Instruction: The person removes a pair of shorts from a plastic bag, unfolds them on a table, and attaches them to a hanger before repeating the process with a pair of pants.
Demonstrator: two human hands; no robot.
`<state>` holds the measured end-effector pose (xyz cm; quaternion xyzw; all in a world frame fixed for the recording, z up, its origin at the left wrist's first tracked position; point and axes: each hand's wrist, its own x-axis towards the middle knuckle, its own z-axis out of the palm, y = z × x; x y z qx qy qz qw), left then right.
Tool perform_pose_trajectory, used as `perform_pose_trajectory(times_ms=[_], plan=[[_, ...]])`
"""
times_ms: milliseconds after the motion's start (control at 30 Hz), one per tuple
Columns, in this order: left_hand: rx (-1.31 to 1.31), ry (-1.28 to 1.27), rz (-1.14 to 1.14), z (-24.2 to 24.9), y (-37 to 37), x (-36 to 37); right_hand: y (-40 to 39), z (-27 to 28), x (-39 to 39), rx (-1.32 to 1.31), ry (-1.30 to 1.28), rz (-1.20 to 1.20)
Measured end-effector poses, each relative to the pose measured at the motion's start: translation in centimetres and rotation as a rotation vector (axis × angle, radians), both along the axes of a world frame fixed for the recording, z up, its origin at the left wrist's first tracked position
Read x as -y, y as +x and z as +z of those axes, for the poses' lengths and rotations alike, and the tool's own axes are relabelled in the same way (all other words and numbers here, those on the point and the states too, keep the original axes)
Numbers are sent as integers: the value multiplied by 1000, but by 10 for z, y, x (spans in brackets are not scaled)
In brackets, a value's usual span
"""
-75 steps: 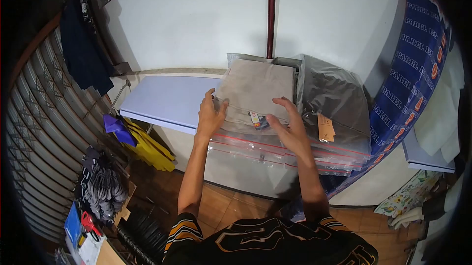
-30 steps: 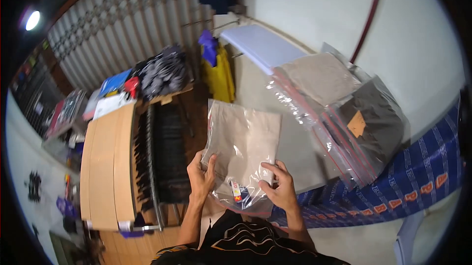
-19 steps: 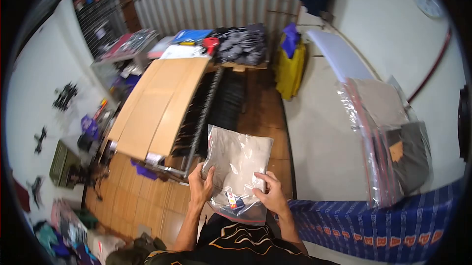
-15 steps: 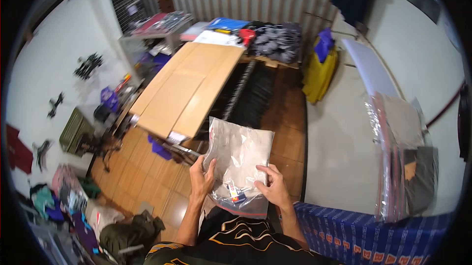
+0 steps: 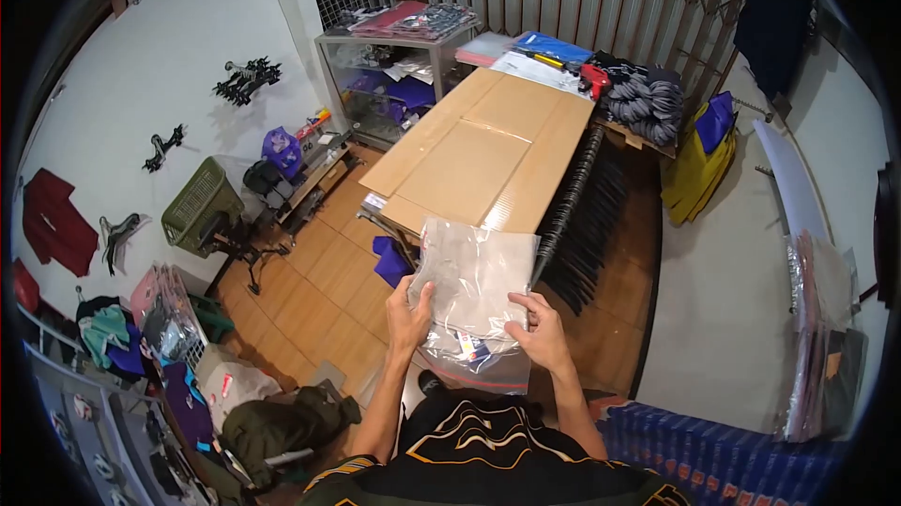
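A clear plastic bag with a folded beige garment inside is held up in front of my body. My left hand grips its left edge, thumb on the front. On the right edge, my right hand pinches the bag with thumb and fingers. A small blue, white and red label shows near the bag's lower end, above a red seal strip. Just beyond the bag lies a cardboard-topped table.
On the table's far end are blue packets, a red tool and grey bundled fabric. A glass cabinet stands behind, left. Green basket and clothes pile lie left. Bagged garments hang right.
The view has turned left, so the table and surroundings appear farther right and more of the left wall shows. Both hands still hold the bag, which sits closer to the table's near edge.
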<state>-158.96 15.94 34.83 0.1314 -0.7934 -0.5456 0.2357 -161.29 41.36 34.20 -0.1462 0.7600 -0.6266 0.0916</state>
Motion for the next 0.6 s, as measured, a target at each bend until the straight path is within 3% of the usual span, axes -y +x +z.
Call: perform_pose_trajectory(times_ms=[133,367,467,600], plan=[[54,-25,-97,-17,-36,75,-15,-17,73,-34,-127,-144],[82,-121,-349,-50,-104,156,-50,-49,130,-71,16,-436],[111,-167,-395,-51,-137,172,-80,-80,137,-135,128,-530],[98,-265,-377,-72,-194,189,-120,-76,148,-111,243,-612]])
